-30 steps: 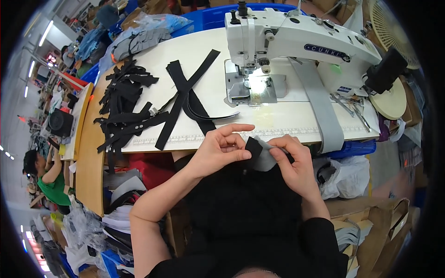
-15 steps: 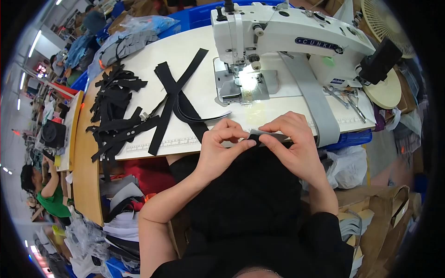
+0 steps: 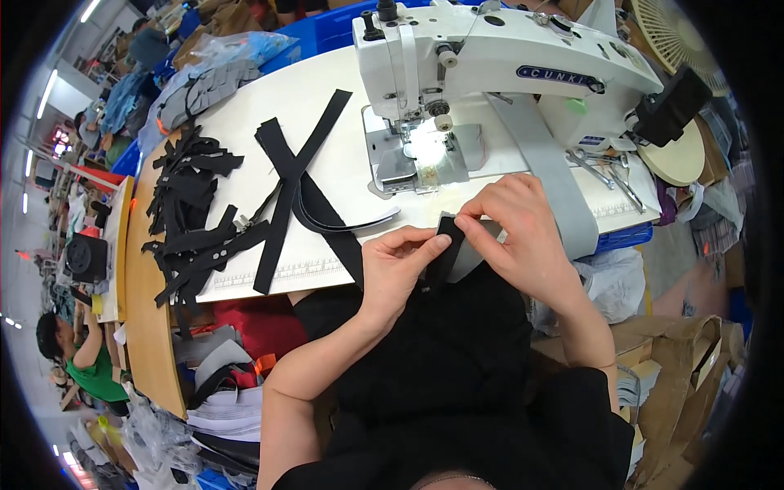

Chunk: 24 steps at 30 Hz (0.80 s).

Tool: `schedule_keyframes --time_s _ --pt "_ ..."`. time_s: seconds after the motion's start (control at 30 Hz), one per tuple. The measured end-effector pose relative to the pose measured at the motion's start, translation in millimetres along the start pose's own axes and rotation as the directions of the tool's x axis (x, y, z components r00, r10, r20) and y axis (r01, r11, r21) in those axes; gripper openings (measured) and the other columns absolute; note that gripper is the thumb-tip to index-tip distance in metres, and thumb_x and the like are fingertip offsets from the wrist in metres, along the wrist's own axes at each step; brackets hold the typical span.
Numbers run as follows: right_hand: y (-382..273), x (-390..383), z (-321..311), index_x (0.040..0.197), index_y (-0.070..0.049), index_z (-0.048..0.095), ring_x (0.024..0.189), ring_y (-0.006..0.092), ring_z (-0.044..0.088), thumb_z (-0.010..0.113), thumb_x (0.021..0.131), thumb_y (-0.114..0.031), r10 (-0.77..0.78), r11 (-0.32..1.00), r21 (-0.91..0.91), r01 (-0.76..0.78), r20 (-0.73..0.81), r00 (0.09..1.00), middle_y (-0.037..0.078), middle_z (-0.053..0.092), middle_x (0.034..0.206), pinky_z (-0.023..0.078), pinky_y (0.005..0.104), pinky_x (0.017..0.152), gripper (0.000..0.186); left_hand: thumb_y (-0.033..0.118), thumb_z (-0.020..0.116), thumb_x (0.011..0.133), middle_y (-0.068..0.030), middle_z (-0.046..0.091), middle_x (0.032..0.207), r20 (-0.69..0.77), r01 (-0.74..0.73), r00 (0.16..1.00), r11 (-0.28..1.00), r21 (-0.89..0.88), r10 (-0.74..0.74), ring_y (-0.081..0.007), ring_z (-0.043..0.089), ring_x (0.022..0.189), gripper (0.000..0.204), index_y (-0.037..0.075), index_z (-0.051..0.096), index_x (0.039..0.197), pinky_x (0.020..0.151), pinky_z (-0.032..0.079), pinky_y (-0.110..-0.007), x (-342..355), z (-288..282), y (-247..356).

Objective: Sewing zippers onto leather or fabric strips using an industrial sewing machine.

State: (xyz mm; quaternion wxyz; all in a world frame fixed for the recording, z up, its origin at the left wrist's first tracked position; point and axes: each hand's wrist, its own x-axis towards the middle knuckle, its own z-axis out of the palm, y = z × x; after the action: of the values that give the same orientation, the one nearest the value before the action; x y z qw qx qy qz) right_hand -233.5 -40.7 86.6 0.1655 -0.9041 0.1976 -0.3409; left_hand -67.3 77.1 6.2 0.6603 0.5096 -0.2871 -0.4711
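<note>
A black fabric strap (image 3: 447, 245) is pinched between my two hands at the table's front edge. My left hand (image 3: 398, 265) grips its left side between thumb and fingers. On its upper right end, my right hand (image 3: 518, 237) is closed with thumb and fingertips. A piece of grey fabric (image 3: 472, 255) hangs beside the strap under my right hand. Just beyond stands a white sewing machine (image 3: 482, 65), its lamp shining on the needle area. Left of my hands, several long black straps (image 3: 287, 175) lie crossed, one curling toward my left hand with a pale underside.
A heap of short black straps (image 3: 192, 196) with metal snaps lies on the left of the white table (image 3: 245, 282). Wide grey webbing (image 3: 551, 155) runs off the right edge, near scissors and metal tools (image 3: 608, 175). A cardboard box (image 3: 670, 376) stands lower right. A person in green (image 3: 94, 371) is far left.
The black strap has been turned upright, showing more of its length. My right hand has moved slightly up and left of its earlier place; the view has shifted a little.
</note>
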Motion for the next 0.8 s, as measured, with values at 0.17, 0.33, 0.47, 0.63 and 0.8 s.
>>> schedule_keyframes --time_s 0.17,0.33,0.47,0.63,0.8 --pt "28 24 17 0.083 -0.003 0.069 0.084 0.0278 0.066 0.070 0.090 -0.019 0.209 0.974 0.033 -0.224 0.248 0.946 0.007 0.069 0.083 0.046 0.0408 0.092 0.017 0.000 0.081 0.090 -0.0084 0.075 0.108 0.008 0.083 0.997 0.996 -0.021 -0.083 -0.0082 0.070 0.091 0.033 -0.003 0.071 0.122 0.073 0.055 -0.019 17 0 -3" --pt "65 65 54 0.079 -0.003 0.072 0.080 0.0334 0.071 0.069 0.083 -0.024 0.373 0.919 -0.081 -0.386 0.494 0.785 0.013 0.074 0.082 0.050 0.0441 0.085 0.021 0.000 0.078 0.089 -0.0119 0.057 0.142 0.115 -0.181 0.983 0.871 0.457 0.144 -0.0176 0.061 0.122 0.055 0.002 0.057 0.140 0.084 0.056 -0.027 24 -5 17" --pt "75 80 74 0.081 -0.006 0.075 0.082 0.0345 0.072 0.066 0.082 -0.029 0.382 0.924 -0.216 -0.314 0.527 0.760 0.013 0.075 0.081 0.049 0.0447 0.088 0.024 0.007 0.078 0.087 -0.0107 0.061 0.137 0.283 -0.389 0.921 0.586 0.710 0.268 -0.0297 0.060 0.118 0.042 0.006 0.066 0.127 0.096 0.051 -0.040 34 -13 23" --pt "83 82 89 0.083 -0.006 0.074 0.081 0.0355 0.071 0.066 0.084 -0.032 0.361 0.931 -0.208 -0.300 0.411 0.837 0.013 0.074 0.080 0.050 0.0442 0.088 0.027 0.006 0.075 0.088 -0.0118 0.064 0.129 0.410 -0.522 0.852 0.456 0.721 0.326 -0.0366 0.059 0.114 0.032 0.004 0.069 0.119 0.097 0.049 -0.044 49 -21 25" --pt "82 76 84 0.082 -0.006 0.070 0.078 0.0351 0.068 0.069 0.083 -0.033 0.363 0.925 -0.240 -0.293 0.343 0.866 0.014 0.072 0.078 0.047 0.0426 0.096 0.027 0.005 0.075 0.088 -0.0114 0.066 0.128 0.396 -0.514 0.856 0.470 0.717 0.333 -0.0349 0.059 0.113 0.029 0.003 0.070 0.117 0.096 0.049 -0.044 56 -24 19"
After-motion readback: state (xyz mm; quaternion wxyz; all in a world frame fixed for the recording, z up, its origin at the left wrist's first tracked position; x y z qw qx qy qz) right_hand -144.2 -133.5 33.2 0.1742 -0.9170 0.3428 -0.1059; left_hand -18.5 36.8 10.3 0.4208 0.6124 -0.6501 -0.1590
